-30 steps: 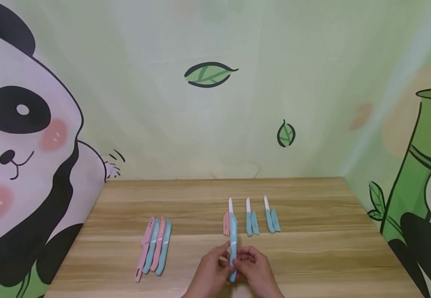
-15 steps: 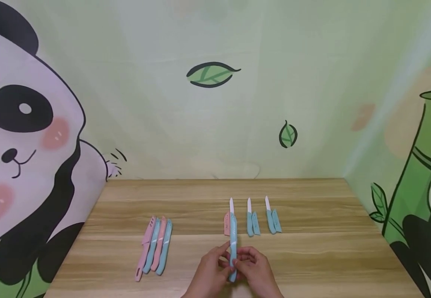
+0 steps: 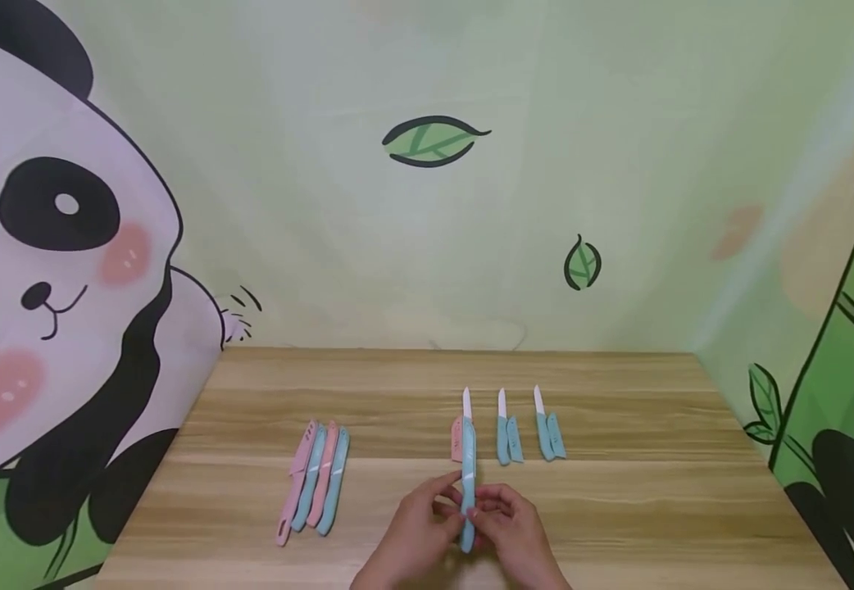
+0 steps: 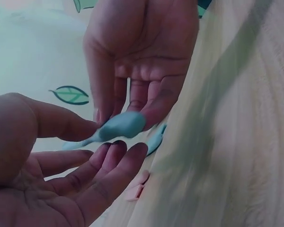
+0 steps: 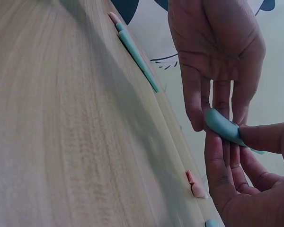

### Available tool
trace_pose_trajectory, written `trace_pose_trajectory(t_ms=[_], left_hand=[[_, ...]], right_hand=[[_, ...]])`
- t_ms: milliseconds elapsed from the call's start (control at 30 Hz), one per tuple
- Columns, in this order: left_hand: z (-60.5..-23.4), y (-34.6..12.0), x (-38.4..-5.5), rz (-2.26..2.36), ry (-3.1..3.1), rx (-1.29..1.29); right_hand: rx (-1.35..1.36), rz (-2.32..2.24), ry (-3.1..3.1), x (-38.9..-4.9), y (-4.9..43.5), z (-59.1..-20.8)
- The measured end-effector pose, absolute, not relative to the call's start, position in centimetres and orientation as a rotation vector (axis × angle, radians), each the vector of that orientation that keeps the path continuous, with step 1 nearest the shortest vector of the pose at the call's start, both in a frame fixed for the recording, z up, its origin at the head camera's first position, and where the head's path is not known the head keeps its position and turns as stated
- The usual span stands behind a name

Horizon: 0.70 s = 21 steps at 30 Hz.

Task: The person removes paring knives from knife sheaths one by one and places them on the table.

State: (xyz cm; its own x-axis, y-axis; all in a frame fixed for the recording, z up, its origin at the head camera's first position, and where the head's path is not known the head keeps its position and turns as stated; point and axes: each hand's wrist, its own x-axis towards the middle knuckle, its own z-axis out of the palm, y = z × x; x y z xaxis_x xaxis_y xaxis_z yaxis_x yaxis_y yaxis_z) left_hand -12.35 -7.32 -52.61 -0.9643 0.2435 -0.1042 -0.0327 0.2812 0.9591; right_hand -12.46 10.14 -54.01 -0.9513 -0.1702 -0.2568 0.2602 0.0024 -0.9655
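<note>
Both hands hold one blue sheathed knife (image 3: 469, 475) upright in the head view, low at the front middle of the table. My left hand (image 3: 427, 524) pinches its handle from the left; my right hand (image 3: 511, 528) pinches it from the right. In the left wrist view the rounded blue handle end (image 4: 125, 126) lies between the fingertips of both hands. Just beyond the held knife, a bare white blade (image 3: 467, 403) sticks up with a pink sheath (image 3: 456, 439) beside it; its handle is hidden behind the held knife.
Two unsheathed blue-handled knives (image 3: 502, 430) (image 3: 542, 426) lie to the right, each beside its blue sheath (image 3: 515, 441) (image 3: 556, 436). At left, several sheathed knives lie side by side, pink (image 3: 322, 479) and blue (image 3: 333, 483). A printed panda wall (image 3: 427, 246) rises behind the table (image 3: 619, 524).
The head view has shifted slightly, so the scene sits a little farther right. Both hands keep their hold on the blue knife, with little visible movement.
</note>
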Motion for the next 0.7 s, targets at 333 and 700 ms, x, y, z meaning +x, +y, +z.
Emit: trace_pose_trajectory(t_ms=[333, 700], left_hand=[[-52.1, -7.6, -16.0, 1.958, 2.272, 0.153], [-51.7, -6.9, -18.0, 2.098, 2.17, 0.054]], right_hand=[[0.076, -2.021, 1.998, -12.4, 10.0, -54.0], [0.065, -2.03, 1.967, -12.3, 9.9, -54.2]])
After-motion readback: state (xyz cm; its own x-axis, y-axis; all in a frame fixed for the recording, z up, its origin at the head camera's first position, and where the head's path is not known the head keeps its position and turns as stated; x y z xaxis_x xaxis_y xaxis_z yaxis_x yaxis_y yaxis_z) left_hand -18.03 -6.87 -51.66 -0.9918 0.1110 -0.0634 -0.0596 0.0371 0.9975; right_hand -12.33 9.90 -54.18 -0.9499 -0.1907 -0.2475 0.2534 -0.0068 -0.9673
